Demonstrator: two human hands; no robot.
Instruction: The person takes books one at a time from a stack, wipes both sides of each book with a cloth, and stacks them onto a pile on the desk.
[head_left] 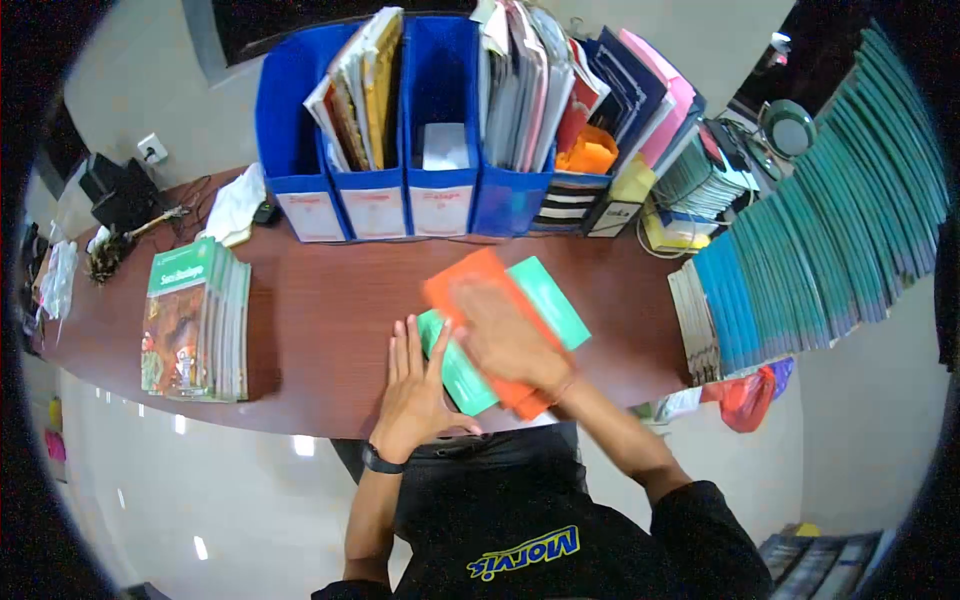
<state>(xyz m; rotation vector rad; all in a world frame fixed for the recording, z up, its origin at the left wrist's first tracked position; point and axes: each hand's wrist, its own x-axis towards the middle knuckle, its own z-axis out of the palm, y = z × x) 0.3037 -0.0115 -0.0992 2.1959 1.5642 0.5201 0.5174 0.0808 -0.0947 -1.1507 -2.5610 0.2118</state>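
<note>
A green book (550, 300) lies slanted on the brown table, its middle covered by an orange cloth (480, 268). My right hand (505, 335) is on top of the cloth, pressing it against the book; motion blurs its fingers. My left hand (415, 390), a black band on its wrist, rests on the table with fingers spread. Its index finger and thumb are at the book's left and near edges. To the left stands a stack of green-covered books (195, 320), the front one with a picture on it.
Blue file holders (370, 200) with papers and folders line the back of the table (320, 290). A long row of green and blue books (800, 260) fills the right side. A white cloth (237, 205), cables and a black device (120, 190) are at the back left.
</note>
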